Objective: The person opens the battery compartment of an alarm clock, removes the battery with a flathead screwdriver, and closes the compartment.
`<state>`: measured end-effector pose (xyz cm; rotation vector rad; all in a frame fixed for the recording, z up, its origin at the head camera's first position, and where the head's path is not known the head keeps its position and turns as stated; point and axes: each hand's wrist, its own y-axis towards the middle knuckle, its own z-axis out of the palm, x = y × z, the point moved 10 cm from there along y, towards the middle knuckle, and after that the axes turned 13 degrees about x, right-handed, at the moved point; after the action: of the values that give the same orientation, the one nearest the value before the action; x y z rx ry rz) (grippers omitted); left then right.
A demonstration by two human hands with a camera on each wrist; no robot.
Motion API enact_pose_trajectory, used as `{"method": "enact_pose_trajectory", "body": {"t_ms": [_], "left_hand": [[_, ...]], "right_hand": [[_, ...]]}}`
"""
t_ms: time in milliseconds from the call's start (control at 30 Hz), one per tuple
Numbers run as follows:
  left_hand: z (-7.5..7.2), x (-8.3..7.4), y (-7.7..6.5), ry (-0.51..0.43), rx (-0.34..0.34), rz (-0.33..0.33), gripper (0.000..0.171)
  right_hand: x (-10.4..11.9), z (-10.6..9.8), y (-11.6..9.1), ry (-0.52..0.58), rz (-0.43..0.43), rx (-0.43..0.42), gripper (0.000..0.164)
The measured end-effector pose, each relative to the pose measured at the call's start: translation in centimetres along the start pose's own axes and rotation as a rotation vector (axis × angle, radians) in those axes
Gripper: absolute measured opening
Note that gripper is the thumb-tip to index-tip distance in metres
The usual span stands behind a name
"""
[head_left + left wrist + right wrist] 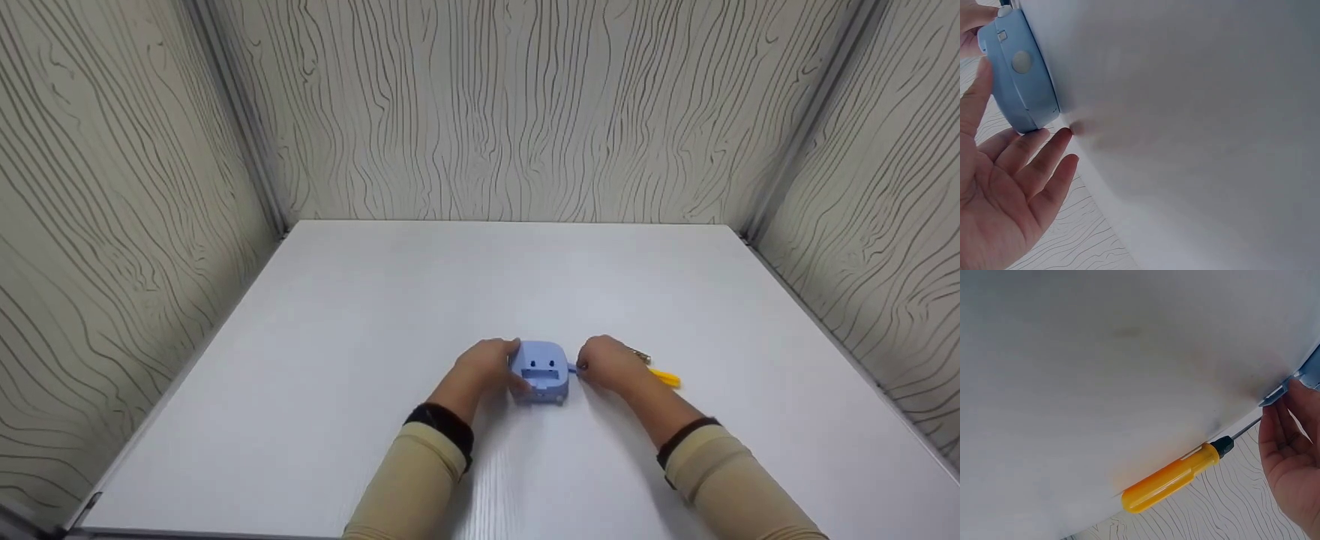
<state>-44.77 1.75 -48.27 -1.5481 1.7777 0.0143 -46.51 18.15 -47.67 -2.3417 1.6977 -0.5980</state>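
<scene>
A rounded light-blue plastic device [551,384] sits on the white table, a rectangular recess and two small dark holes on its upper face. My left hand [491,366] grips its left side, thumb near the front and fingers around the back; in the left wrist view the fingertips touch the casing [1027,84]. At the device's right side, my right hand [607,364] pinches a small flat blue piece [1275,395] between thumb and fingers. Whether this piece joins the device cannot be told. Beside the right hand lies a yellow-handled screwdriver [1171,482], its shaft tip hidden.
A small metallic item [640,355], too small to identify, lies just beyond the right hand. The white table [360,315] is bordered by wood-grain panels [480,112] at the back and both sides.
</scene>
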Motion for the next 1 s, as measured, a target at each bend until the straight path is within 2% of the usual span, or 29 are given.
{"method": "enact_pose_trajectory", "body": {"t_ms": [533, 1000], "left_hand": [[-0.1, -0.2, 0.0, 0.017, 0.002, 0.020, 0.088], [-0.1, -0.1, -0.2, 0.000, -0.013, 0.016, 0.088]], "right_hand": [[0.2, -1.0, -0.5, -0.007, -0.028, -0.084, 0.016], [-0.4, -2.3, -0.9, 0.023, 0.022, -0.105, 0.017]]}}
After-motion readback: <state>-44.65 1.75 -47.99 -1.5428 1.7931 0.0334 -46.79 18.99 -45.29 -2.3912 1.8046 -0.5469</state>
